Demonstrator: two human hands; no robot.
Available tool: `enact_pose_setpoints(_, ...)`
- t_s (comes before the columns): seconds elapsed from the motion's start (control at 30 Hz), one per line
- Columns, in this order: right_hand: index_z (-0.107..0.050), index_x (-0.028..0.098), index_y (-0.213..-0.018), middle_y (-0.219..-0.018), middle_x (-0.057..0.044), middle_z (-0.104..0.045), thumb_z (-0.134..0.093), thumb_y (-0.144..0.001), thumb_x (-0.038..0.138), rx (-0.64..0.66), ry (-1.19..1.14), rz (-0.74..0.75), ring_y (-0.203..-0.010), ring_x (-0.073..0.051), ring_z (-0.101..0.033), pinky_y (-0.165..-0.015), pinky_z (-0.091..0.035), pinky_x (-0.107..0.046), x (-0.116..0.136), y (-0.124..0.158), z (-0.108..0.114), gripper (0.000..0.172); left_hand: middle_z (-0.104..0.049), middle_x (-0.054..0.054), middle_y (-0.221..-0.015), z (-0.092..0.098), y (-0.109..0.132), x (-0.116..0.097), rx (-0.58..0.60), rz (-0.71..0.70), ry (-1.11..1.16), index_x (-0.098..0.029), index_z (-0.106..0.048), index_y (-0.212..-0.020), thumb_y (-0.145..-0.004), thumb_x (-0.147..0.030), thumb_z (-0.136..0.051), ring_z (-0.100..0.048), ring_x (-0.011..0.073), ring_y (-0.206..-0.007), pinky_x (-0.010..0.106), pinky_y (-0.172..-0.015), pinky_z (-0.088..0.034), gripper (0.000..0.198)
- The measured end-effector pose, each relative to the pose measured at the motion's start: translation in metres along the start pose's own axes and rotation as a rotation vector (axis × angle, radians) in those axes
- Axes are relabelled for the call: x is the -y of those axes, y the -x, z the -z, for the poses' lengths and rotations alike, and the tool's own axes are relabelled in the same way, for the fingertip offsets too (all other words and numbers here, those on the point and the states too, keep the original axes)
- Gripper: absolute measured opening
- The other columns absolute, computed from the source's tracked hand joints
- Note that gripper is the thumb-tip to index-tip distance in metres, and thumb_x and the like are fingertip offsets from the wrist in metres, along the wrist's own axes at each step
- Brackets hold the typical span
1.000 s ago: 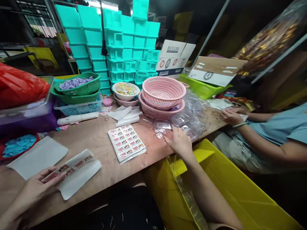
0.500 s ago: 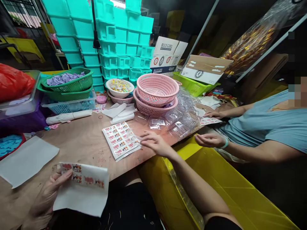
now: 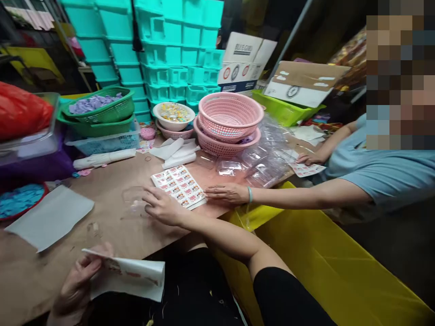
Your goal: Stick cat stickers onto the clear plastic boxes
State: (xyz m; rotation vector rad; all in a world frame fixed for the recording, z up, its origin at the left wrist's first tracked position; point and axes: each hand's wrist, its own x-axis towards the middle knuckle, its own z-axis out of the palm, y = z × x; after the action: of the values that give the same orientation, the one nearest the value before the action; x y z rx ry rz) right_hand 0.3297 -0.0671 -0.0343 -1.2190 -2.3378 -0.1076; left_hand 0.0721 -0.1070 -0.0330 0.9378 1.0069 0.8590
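My left hand (image 3: pixel 79 283) pinches a white backing paper with a strip of stickers (image 3: pixel 131 276) at the table's near edge. My right hand (image 3: pixel 163 207) reaches across the brown table (image 3: pixel 112 181) and rests its fingers on a small clear plastic case (image 3: pixel 133 200), just left of a full sticker sheet (image 3: pixel 179 185). A co-worker's hand (image 3: pixel 227 193) with a teal wristband lies flat at that sheet's right edge.
Stacked pink baskets (image 3: pixel 229 124), a heap of clear plastic cases (image 3: pixel 268 156), a white bowl (image 3: pixel 174 116), green baskets (image 3: pixel 102 111), a white paper sheet (image 3: pixel 50 217) and a red bag (image 3: pixel 20 111) crowd the table. A yellow bin (image 3: pixel 322 271) stands at the right. Teal crates (image 3: pixel 163 50) are stacked behind.
My right hand moved left from the clear cases to a case left of the sticker sheet. My left hand drew the sticker strip toward me. The co-worker's hand reached to the sheet.
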Motion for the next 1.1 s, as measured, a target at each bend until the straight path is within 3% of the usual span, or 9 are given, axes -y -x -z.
enact_pose_setpoints(0.17, -0.074, 0.029, -0.082, -0.112, 0.005, -0.074, -0.064, -0.084, 0.011, -0.058, 0.175, 0.407, -0.133, -0.013, -0.051, -0.110, -0.043, -0.028, 0.006, 0.010, 0.006, 0.021, -0.065, -0.001, -0.064, -0.015, 0.011, -0.005, -0.003, -0.013, 0.182, -0.024, -0.069, -0.061, -0.055, -0.043, -0.091, -0.059, 0.0130, -0.057, 0.022, -0.053, -0.048, 0.030)
enact_pose_setpoints(0.33, -0.075, 0.024, -0.091, -0.121, -0.004, -0.073, -0.055, -0.084, 0.003, 0.017, -0.140, 0.406, -0.133, -0.020, -0.053, -0.109, -0.047, -0.036, -0.003, 0.026, 0.018, 0.030, -0.073, 0.000, -0.067, -0.018, 0.012, -0.004, -0.077, 0.083, 0.206, -0.017, -0.071, -0.079, -0.067, -0.036, -0.086, -0.068, 0.0168, -0.058, 0.026, -0.058, -0.054, 0.027)
enact_pose_setpoints(0.4, -0.075, 0.024, -0.097, -0.115, -0.007, -0.075, -0.052, -0.087, 0.006, 0.012, -0.266, 0.322, -0.130, -0.023, -0.056, -0.108, -0.048, -0.041, -0.001, 0.028, 0.030, 0.031, -0.074, 0.004, -0.069, -0.019, 0.009, -0.002, -0.075, 0.072, 0.191, -0.013, -0.072, -0.081, -0.064, -0.038, -0.089, -0.069, 0.0177, -0.059, 0.027, -0.060, -0.056, 0.034)
enact_pose_setpoints(0.5, -0.072, 0.024, -0.110, -0.112, -0.008, -0.075, -0.051, -0.094, 0.018, -0.047, -0.564, -0.072, -0.122, -0.024, -0.063, -0.102, -0.051, -0.045, 0.017, 0.022, 0.057, 0.027, -0.077, 0.006, -0.072, -0.021, 0.006, 0.002, -0.023, 0.019, 0.124, -0.011, -0.074, -0.082, -0.061, -0.043, -0.090, -0.071, 0.0170, -0.065, 0.025, -0.064, -0.056, 0.042)
enact_pose_setpoints(0.57, -0.068, 0.023, -0.118, -0.114, -0.009, -0.074, -0.062, -0.090, 0.029, 0.077, -0.711, -0.303, -0.109, -0.024, -0.068, -0.092, -0.055, -0.042, 0.036, 0.015, 0.072, 0.029, -0.077, 0.006, -0.075, -0.023, 0.006, 0.004, 0.016, -0.028, 0.057, -0.011, -0.076, -0.084, -0.064, -0.045, -0.088, -0.071, 0.0165, -0.067, 0.024, -0.065, -0.056, 0.041)
enact_pose_setpoints(0.63, -0.070, 0.020, -0.109, -0.100, -0.008, -0.076, -0.072, -0.081, 0.031, 0.302, -0.739, -0.400, -0.088, -0.022, -0.071, -0.075, -0.056, -0.034, 0.056, 0.009, 0.079, 0.030, -0.078, 0.007, -0.079, -0.026, 0.009, 0.005, 0.051, -0.075, -0.028, -0.012, -0.077, -0.088, -0.069, -0.047, -0.085, -0.071, 0.0168, -0.070, 0.024, -0.066, -0.056, 0.041)
enact_pose_setpoints(0.73, -0.073, 0.017, -0.084, -0.073, -0.003, -0.072, -0.069, -0.083, 0.021, 0.455, -0.713, -0.480, -0.064, -0.016, -0.065, -0.059, -0.048, -0.026, 0.073, 0.005, 0.075, 0.006, -0.078, 0.008, -0.081, -0.029, 0.014, 0.007, 0.051, -0.141, -0.158, -0.012, -0.079, -0.089, -0.074, -0.050, -0.079, -0.070, 0.0167, -0.069, 0.023, -0.063, -0.054, 0.041)
enact_pose_setpoints(0.9, -0.074, 0.017, -0.087, -0.072, -0.002, -0.074, -0.066, -0.084, 0.023, 0.455, -0.775, -0.493, -0.060, -0.014, -0.063, -0.057, -0.046, -0.024, 0.073, 0.011, 0.068, 0.010, -0.079, 0.010, -0.088, -0.029, 0.018, 0.014, 0.021, -0.193, -0.147, -0.013, -0.079, -0.095, -0.073, -0.050, -0.080, -0.071, 0.0184, -0.075, 0.025, -0.069, -0.056, 0.043)
enact_pose_setpoints(1.1, -0.074, 0.021, -0.087, -0.078, -0.002, -0.076, -0.064, -0.089, 0.025, 0.150, -0.718, -0.472, -0.067, -0.015, -0.069, -0.061, -0.052, -0.024, 0.084, 0.021, 0.057, 0.011, -0.074, 0.007, -0.067, -0.030, 0.014, 0.026, -0.069, -0.154, -0.062, -0.010, -0.078, -0.079, -0.074, -0.056, -0.077, -0.062, 0.0135, -0.056, 0.023, -0.055, -0.050, 0.047)
